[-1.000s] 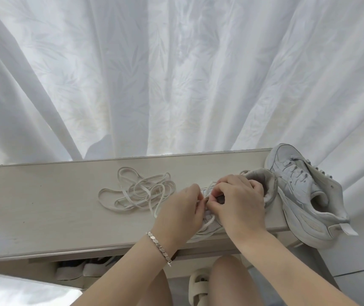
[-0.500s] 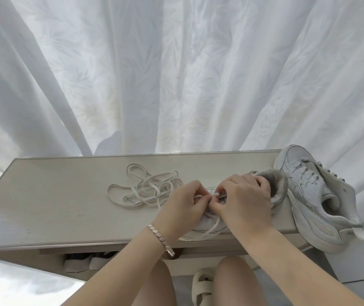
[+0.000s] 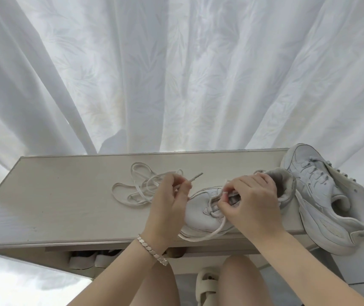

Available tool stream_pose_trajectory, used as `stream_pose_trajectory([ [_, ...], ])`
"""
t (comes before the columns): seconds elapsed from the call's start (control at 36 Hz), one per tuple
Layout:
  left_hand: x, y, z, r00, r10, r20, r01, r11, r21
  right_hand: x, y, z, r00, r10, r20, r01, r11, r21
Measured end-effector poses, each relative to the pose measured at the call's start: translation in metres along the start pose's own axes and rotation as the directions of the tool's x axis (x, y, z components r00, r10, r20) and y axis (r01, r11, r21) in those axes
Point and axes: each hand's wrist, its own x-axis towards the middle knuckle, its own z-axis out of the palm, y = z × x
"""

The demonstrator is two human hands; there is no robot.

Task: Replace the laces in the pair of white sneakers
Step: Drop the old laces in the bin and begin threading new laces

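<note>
Where both hands met over the eyelets half a second ago, the left hand has now drawn off to the left, thumb and fingers pinching a lace end whose tip pokes out above them. The right hand stays curled tight on the lacing of the sneaker, lying on the table at lower centre; the loose lace pile sits just left, the second sneaker at the table's right end.

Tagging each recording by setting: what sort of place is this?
Probably a home, beside a window: sheer white curtains hang behind a pale wooden bench, more shoes sit on a shelf under it, and the person wears a slide sandal.
</note>
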Motion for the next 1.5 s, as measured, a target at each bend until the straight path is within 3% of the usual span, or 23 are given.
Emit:
stream_pose_trajectory([
  [0.08,0.004,0.017,-0.011,0.995,-0.104,-0.007,0.098,0.958,-0.271,0.004,0.003,-0.01,0.995,-0.04,0.089,0.034,0.997,0.069],
  [0.14,0.007,0.028,-0.018,0.99,-0.133,0.054,0.144,0.931,-0.335,0.01,0.009,-0.021,0.982,-0.052,0.181,0.025,0.988,0.149],
  [0.17,0.008,0.032,-0.02,0.988,-0.137,0.077,0.153,0.954,-0.259,0.015,0.014,-0.028,0.97,-0.048,0.239,0.002,0.982,0.19],
  [0.22,0.012,0.034,-0.022,0.982,-0.15,0.115,0.143,0.988,0.063,0.026,0.025,-0.044,0.931,-0.031,0.364,-0.051,0.975,0.214],
  [0.28,0.016,0.031,-0.021,0.975,-0.172,0.141,0.104,0.914,0.393,0.036,0.034,-0.054,0.877,-0.001,0.48,-0.115,0.971,0.211],
  [0.36,0.018,0.029,-0.015,0.981,-0.12,0.153,0.014,0.83,0.557,0.05,0.036,-0.06,0.804,0.03,0.594,-0.16,0.973,0.168],
  [0.47,0.013,0.035,-0.003,0.978,-0.02,0.206,-0.117,0.764,0.634,0.068,0.03,-0.058,0.736,-0.009,0.677,0.105,0.989,-0.1],
  [0.56,0.008,0.038,0.003,0.969,-0.008,0.246,-0.152,0.766,0.625,0.076,0.025,-0.063,0.715,-0.032,0.699,0.249,0.945,-0.211],
  [0.67,0.002,0.041,0.008,0.966,0.001,0.258,-0.168,0.759,0.629,0.065,0.023,-0.075,0.776,-0.04,0.63,0.219,0.953,-0.208],
  [0.72,-0.001,0.042,0.01,0.964,0.01,0.265,-0.179,0.764,0.62,0.049,0.027,-0.078,0.833,0.009,0.553,0.103,0.98,-0.172],
  [0.81,-0.002,0.043,0.019,0.951,-0.017,0.308,-0.182,0.775,0.606,0.022,0.031,-0.079,0.878,0.197,0.436,-0.195,0.979,-0.049],
  [0.89,-0.002,0.045,0.031,0.935,-0.068,0.347,-0.152,0.808,0.569,0.0,0.033,-0.078,0.839,0.388,0.381,-0.423,0.906,0.008],
  [0.97,-0.002,0.052,0.044,0.92,-0.107,0.376,-0.107,0.857,0.505,-0.014,0.03,-0.076,0.8,0.457,0.389,-0.516,0.855,0.055],
  [1.03,-0.001,0.054,0.051,0.915,-0.117,0.386,-0.119,0.837,0.534,-0.019,0.026,-0.074,0.783,0.454,0.424,-0.549,0.826,0.129],
  [1.17,0.006,0.049,0.056,0.931,-0.042,0.362,-0.223,0.722,0.656,-0.011,0.017,-0.081,0.763,0.378,0.525,-0.509,0.851,0.128],
  [1.33,0.016,0.047,0.044,0.921,-0.016,0.388,-0.269,0.695,0.667,0.023,0.038,-0.07,0.845,0.3,0.442,-0.414,0.891,0.186],
  [1.42,0.022,0.05,0.037,0.927,0.009,0.375,-0.264,0.727,0.634,0.036,0.039,-0.052,0.836,0.194,0.514,-0.363,0.897,0.252],
  [1.5,0.025,0.05,0.034,0.935,0.024,0.354,-0.247,0.761,0.6,0.048,0.035,-0.037,0.805,0.11,0.583,-0.234,0.962,0.141],
])
